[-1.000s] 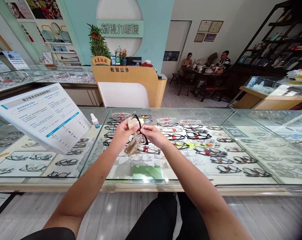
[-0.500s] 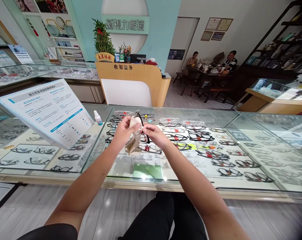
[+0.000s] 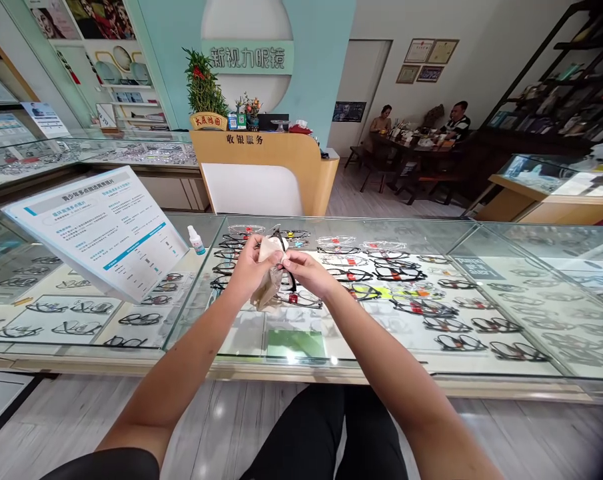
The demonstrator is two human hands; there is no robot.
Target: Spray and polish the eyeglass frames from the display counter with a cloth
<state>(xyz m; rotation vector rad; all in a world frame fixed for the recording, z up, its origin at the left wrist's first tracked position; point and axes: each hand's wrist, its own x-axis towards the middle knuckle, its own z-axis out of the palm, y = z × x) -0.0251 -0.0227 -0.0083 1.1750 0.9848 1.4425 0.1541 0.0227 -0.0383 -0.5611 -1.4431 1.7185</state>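
Above the glass display case (image 3: 241, 333), my left hand (image 3: 254, 265) is closed on a beige cleaning cloth (image 3: 267, 290), folded about a lens of a pair of dark-framed glasses (image 3: 292, 277). The cloth's loose end hangs below the fingers. My right hand (image 3: 305, 268) pinches the same glasses at the frame, its fingertips close against those of the left. The glasses are held on edge, and fingers and cloth hide much of them. Rows of eyeglass frames (image 3: 400, 273) lie under the glass below and to the right of my hands.
A small white spray bottle (image 3: 196, 240) stands left of my hands, beside a tilted printed sign (image 3: 101, 233). A green sheet (image 3: 296, 343) shows near the case's front edge. Beyond is a wooden cashier counter (image 3: 261, 150). Two people sit at a table (image 3: 411, 147) at the back right.
The view has shifted slightly. My left fingers and the cloth have moved a little over the lens; both hands keep hold of the glasses.
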